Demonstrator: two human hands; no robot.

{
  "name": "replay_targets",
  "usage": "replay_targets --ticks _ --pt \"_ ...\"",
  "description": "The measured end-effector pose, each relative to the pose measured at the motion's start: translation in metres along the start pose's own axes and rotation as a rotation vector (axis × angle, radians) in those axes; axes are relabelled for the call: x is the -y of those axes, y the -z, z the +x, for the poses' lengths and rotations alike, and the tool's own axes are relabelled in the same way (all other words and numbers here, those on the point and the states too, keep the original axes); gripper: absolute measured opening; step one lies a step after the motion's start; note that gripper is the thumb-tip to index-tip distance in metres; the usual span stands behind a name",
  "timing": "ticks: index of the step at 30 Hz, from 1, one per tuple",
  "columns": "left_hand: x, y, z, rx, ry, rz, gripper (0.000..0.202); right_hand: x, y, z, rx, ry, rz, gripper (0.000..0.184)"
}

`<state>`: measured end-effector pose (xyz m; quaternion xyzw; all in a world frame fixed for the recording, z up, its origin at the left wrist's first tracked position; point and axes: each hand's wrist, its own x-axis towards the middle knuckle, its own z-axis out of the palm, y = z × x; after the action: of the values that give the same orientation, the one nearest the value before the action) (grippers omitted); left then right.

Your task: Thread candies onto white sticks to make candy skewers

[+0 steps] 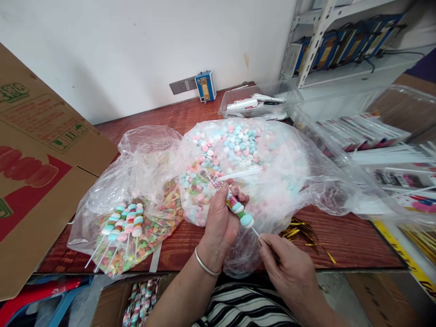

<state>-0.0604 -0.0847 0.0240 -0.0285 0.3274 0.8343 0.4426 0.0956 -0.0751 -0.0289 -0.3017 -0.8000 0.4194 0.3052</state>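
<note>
My left hand (221,220) is closed around a candy skewer (245,220), with blue, white, green and purple pieces showing below the fingers. A clear printed wrapper (211,179) sticks out above that hand. At the lower end, my right hand (286,263) pinches the skewer's white stick. Behind the hands, a clear plastic bag (289,159) lies open with pastel candies (238,141) in it. Several white sticks (243,173) rest on this bag. To the left, several threaded skewers (124,222) lie on a bag of ring-shaped candies (153,236).
A large cardboard box (44,159) stands at the left. Gold twist ties (303,234) lie right of my hands. Clear bins (225,106) hold packets and cards at the back and right. Below the table edge, a carton (109,299) contains wrapped skewers.
</note>
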Motion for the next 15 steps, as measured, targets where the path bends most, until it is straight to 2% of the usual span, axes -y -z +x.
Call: replay_targets --ticks 2,3,6,9,12,15 --pt "0.005 -0.002 -0.004 -0.003 -0.013 0.016 0.010 0.001 -0.001 0.003 -0.041 0.075 -0.051 0.017" --pt "0.009 -0.001 -0.006 0.018 -0.008 0.013 0.011 0.003 -0.001 0.005 -0.010 0.045 -0.007 0.019" --pt "0.016 0.003 -0.010 0.104 0.076 0.007 0.016 0.006 -0.001 0.008 0.160 -0.181 0.281 0.030" --pt "0.011 0.008 -0.006 0.116 0.117 0.009 0.025 0.002 0.000 0.006 0.177 -0.282 0.427 0.031" --pt "-0.003 0.008 0.007 0.065 0.049 -0.023 0.025 -0.004 0.001 0.001 0.139 -0.217 0.335 0.026" --pt "-0.013 0.005 0.019 0.013 0.025 -0.065 0.008 -0.005 0.001 0.000 0.075 -0.055 0.150 0.018"
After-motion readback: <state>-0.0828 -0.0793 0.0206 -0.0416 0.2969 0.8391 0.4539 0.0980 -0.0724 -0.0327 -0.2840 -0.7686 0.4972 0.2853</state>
